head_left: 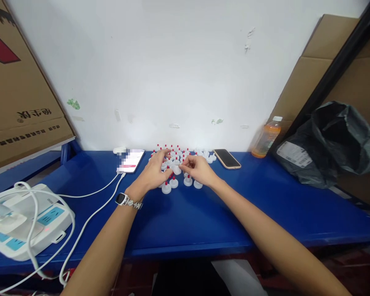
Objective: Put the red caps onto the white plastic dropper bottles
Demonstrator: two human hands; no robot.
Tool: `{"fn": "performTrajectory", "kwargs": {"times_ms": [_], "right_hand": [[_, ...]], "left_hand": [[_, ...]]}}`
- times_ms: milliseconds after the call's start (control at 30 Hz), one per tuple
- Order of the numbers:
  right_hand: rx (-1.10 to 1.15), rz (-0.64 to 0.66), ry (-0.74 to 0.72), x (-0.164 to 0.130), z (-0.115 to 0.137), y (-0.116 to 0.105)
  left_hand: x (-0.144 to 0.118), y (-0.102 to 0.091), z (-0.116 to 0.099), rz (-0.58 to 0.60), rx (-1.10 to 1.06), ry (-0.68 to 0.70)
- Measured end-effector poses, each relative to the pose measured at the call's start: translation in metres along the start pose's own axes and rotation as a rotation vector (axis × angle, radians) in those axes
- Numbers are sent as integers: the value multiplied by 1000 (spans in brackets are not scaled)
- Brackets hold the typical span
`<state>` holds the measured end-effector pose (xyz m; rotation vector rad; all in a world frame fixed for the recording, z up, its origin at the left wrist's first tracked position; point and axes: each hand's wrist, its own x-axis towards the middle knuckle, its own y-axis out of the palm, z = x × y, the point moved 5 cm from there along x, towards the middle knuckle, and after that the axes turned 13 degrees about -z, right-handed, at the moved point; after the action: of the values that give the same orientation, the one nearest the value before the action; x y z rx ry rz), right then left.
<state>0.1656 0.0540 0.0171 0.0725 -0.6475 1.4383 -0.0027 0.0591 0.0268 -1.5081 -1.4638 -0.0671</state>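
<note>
A small white cap (176,169) is pinched between the left hand (154,172) and right hand (199,169). Fingers are curled, nearly closed. Both hands are positioned over the red-tipped caps (172,153), apparently touching them.

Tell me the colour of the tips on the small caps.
Red tips on white caps, seen in the head view.

Small white plastic caps with red tips (174,182): many, upright, clustered at frame centre on the blue surface, some under the fingers.
</note>
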Motion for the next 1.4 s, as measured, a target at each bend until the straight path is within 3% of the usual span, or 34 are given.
{"fn": "performTrajectory", "kwargs": {"times_ms": [167,300,467,633,767,900,1067,1133,1233,1333,1400], "right_hand": [[-341,82,-179,-2,1,-2],[-428,92,-210,-3,3,-8],[-407,-66,-145,-1,-7,-38],[-612,-316,35,16,-47,-88],[-675,-300,120,32,-77,-101],[-610,-308,103,38,-84,-99],[-260,-414,48,25,-55,-96],[-25,-344,45,18,-37,-84],[204,-186,20,10,-9,-55],[148,-151,-33,10,5,-32],[-57,-163,-87,15,7,-21]], "left_hand": [[-2,3,3,25,2,19],[-3,8,-4,34,6,44],[5,20,-21,49,33,128],[21,49,-45,122,61,237],[35,77,-56,167,74,271],[43,91,-59,153,55,270],[44,74,-57,30,9,242],[42,62,-56,8,-9,250],[34,47,-50,93,-32,232],[23,26,-32,122,-7,137],[15,11,-16,72,39,62]]}}
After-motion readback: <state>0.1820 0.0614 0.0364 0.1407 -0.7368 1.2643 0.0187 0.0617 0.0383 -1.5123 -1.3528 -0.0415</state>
